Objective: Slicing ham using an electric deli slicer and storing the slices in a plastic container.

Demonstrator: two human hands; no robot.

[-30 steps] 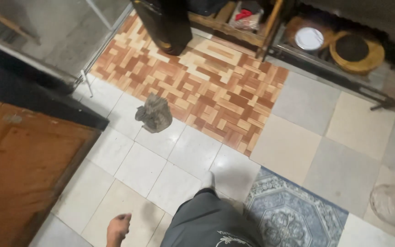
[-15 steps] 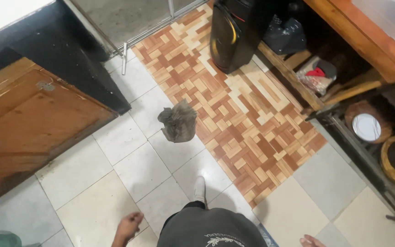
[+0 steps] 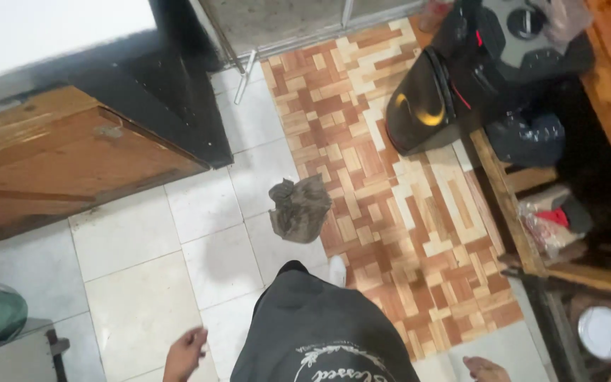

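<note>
A: Status of the hands?

B: The left hand (image 3: 187, 351) hangs at the person's side, low in the view, over a white tile. Its fingers are loosely curled and hold nothing. The right hand (image 3: 486, 368) is cut by the bottom edge; only the knuckles show, so whether it is open or closed cannot be told. Nothing is seen in it.

A: Location of the rag?

B: The rag (image 3: 300, 207) lies crumpled on the floor, straddling the seam between the white tiles and the wood-pattern flooring (image 3: 383, 177). It sits just ahead of the person's shirt (image 3: 323, 332) and of 1 white shoe tip (image 3: 336, 269). Neither hand touches it; both are well apart from it.

A: Change against the 2 earlier views?

B: The view has swung. 1 s ago the rag sat higher in the picture, with the black bin at the top. Now the bin (image 3: 422, 106) stands to the right, beside the wooden shelf (image 3: 510, 205), and the wooden panel (image 3: 65, 163) fills the left. The rag itself keeps its place on the seam, and it now lies nearer the feet.

A: Meaning for the work?

B: Judged from this, the person has turned and closed on the rag. No grasp has begun.
</note>
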